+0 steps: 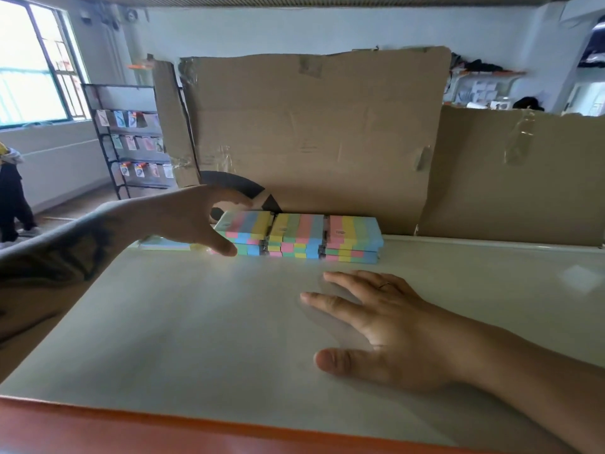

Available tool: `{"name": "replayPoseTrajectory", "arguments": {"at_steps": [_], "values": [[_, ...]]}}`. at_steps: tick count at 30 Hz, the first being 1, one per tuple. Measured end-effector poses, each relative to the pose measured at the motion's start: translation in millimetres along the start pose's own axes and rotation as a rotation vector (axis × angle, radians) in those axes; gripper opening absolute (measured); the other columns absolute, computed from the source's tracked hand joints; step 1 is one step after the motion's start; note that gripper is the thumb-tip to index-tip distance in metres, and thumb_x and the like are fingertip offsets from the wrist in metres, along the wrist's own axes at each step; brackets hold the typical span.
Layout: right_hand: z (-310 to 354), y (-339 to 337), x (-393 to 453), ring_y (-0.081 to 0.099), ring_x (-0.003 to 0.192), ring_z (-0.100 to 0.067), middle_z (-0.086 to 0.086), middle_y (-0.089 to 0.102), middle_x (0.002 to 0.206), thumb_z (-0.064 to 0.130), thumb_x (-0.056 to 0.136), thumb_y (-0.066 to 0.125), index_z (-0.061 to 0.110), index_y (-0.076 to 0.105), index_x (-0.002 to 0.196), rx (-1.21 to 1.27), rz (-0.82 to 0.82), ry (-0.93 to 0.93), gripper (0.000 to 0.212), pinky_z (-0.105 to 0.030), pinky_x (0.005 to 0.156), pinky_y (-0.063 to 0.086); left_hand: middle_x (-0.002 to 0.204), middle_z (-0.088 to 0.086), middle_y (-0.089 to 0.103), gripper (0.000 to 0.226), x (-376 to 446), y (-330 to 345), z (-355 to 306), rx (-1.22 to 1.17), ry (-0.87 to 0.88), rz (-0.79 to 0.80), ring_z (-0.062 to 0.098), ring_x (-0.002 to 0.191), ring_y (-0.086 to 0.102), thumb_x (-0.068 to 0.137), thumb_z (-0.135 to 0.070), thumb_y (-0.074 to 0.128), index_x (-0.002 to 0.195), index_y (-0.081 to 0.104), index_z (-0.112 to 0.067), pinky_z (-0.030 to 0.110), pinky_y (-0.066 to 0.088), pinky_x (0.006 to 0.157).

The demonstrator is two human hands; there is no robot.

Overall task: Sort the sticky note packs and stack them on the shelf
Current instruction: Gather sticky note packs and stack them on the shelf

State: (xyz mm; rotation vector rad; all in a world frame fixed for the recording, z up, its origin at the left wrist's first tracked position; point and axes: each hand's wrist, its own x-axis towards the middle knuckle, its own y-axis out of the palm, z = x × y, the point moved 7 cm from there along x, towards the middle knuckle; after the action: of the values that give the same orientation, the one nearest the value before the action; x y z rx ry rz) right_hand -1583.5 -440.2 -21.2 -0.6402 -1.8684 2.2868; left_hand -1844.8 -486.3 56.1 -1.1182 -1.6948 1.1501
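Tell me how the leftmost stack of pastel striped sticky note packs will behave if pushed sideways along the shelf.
The leftmost stack of pastel striped sticky note packs is flat and blocky, so it should slide, not roll. The white shelf surface looks smooth, probably offering little drag. Its layers sit loosely stacked, so the top pack may shift off.

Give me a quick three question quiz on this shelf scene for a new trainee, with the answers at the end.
1. True or false: the right hand holds a sticky note pack.
2. How many stacks of sticky note packs stand side by side against the cardboard?
3. Which hand is at the leftmost stack: A) left hand, B) right hand, C) neither?

Key: 1. False, it lies flat and open on the shelf. 2. Three. 3. A.
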Motion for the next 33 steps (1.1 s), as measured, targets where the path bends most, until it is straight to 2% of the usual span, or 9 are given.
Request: {"name": "replayPoseTrajectory", "arguments": {"at_steps": [3, 6, 9, 12, 16, 20, 23, 28, 33], "values": [[-1.4, 1.9, 2.3, -0.024, 0.151, -0.003, 0.024, -0.019, 0.167, 0.094, 0.078, 0.017, 0.07, -0.013, 0.148, -0.014, -0.022, 0.012, 0.079, -0.038, 0.124, -0.01, 0.129, -0.012, 0.055, 0.072, 1.2, 3.2, -5.8, -0.008, 0.088, -0.063, 0.009, 0.111, 0.051, 0.076, -0.035, 0.088, 0.14, 0.055, -0.036, -0.006, 0.029, 0.073], [-2.9, 3.2, 3.4, -0.017, 0.153, -0.005, 0.02, -0.011, 0.169, 0.094, 0.077, 0.019, 0.067, -0.007, 0.15, -0.008, -0.049, 0.021, 0.082, -0.041, 0.125, -0.006, 0.127, -0.019, 0.057, 0.068, -0.5, 11.4, -17.3, 0.045, 0.182, -0.114, 0.009, 0.112, 0.055, 0.075, -0.055, 0.083, 0.135, 0.054, -0.046, 0.006, 0.033, 0.08], [-7.0, 0.7, 2.9, -0.007, 0.155, -0.006, 0.017, -0.001, 0.17, 0.094, 0.077, 0.024, 0.061, 0.005, 0.154, 0.028, -0.095, 0.002, 0.086, -0.041, 0.126, 0.001, 0.128, -0.022, 0.057, 0.069, -10.1, 12.8, -40.7, 0.086, 0.224, -0.141, 0.007, 0.113, 0.056, 0.074, -0.065, 0.077, 0.136, 0.052, -0.048, 0.017, 0.039, 0.083], [-18.9, -1.7, -6.0, -0.003, 0.156, -0.01, 0.015, 0.002, 0.17, 0.094, 0.078, 0.031, 0.057, 0.016, 0.155, 0.077, -0.137, 0.002, 0.087, -0.043, 0.127, 0.008, 0.124, -0.022, 0.057, 0.065, -27.1, 12.2, -84.2, 0.134, 0.213, -0.155, 0.01, 0.11, 0.054, 0.076, -0.063, 0.075, 0.135, 0.051, -0.048, 0.033, 0.042, 0.089], [-59.7, -9.7, -48.5, -0.001, 0.157, -0.015, 0.015, 0.001, 0.171, 0.091, 0.082, 0.037, 0.055, 0.019, 0.156, 0.082, -0.163, 0.071, 0.084, -0.045, 0.127, 0.008, 0.129, -0.019, 0.06, 0.069, -48.8, 29.2, -153.6, 0.112, 0.224, -0.162, 0.015, 0.112, 0.057, 0.07, -0.076, 0.067, 0.133, 0.05, -0.052, 0.039, 0.049, 0.093], [-126.2, -16.4, -122.0, 0.005, 0.157, -0.017, 0.007, 0.009, 0.172, 0.09, 0.081, 0.034, 0.047, 0.027, 0.157, 0.005, -0.243, 0.115, 0.088, -0.046, 0.127, 0.01, 0.137, -0.018, 0.057, 0.08, -54.9, 61.4, -238.4, 0.093, 0.262, -0.114, 0.015, 0.124, 0.055, 0.063, -0.085, 0.053, 0.136, 0.051, -0.05, 0.038, 0.043, 0.104], [-184.7, -19.1, -188.9, 0.012, 0.156, -0.015, 0.01, 0.017, 0.169, 0.087, 0.081, 0.034, 0.042, 0.033, 0.156, -0.002, -0.285, 0.18, 0.087, -0.043, 0.126, 0.012, 0.141, -0.016, 0.057, 0.072, -45.9, 88.8, -311.9, 0.112, 0.292, -0.098, 0.016, 0.13, 0.051, 0.071, -0.081, 0.06, 0.135, 0.053, -0.049, 0.031, 0.037, 0.103], [-275.9, -24.5, -289.9, 0.028, 0.149, -0.014, 0.014, 0.034, 0.161, 0.084, 0.084, 0.036, 0.04, 0.045, 0.148, -0.058, -0.341, 0.281, 0.078, -0.042, 0.123, 0.023, 0.142, -0.016, 0.056, 0.06, -20.8, 136.3, -435.1, 0.042, 0.359, -0.006, 0.013, 0.127, 0.053, 0.083, -0.068, 0.067, 0.136, 0.053, -0.044, 0.032, 0.041, 0.104], [-348.4, -22.6, -365.9, 0.04, 0.141, -0.014, 0.015, 0.043, 0.154, 0.097, 0.068, 0.032, 0.044, 0.051, 0.138, -0.046, -0.335, 0.368, 0.09, -0.047, 0.117, 0.035, 0.135, -0.011, 0.06, 0.057, 9.7, 174.9, -530.1, -0.035, 0.373, 0.034, 0.015, 0.12, 0.056, 0.083, -0.065, 0.069, 0.133, 0.056, -0.041, 0.03, 0.043, 0.098]]}}
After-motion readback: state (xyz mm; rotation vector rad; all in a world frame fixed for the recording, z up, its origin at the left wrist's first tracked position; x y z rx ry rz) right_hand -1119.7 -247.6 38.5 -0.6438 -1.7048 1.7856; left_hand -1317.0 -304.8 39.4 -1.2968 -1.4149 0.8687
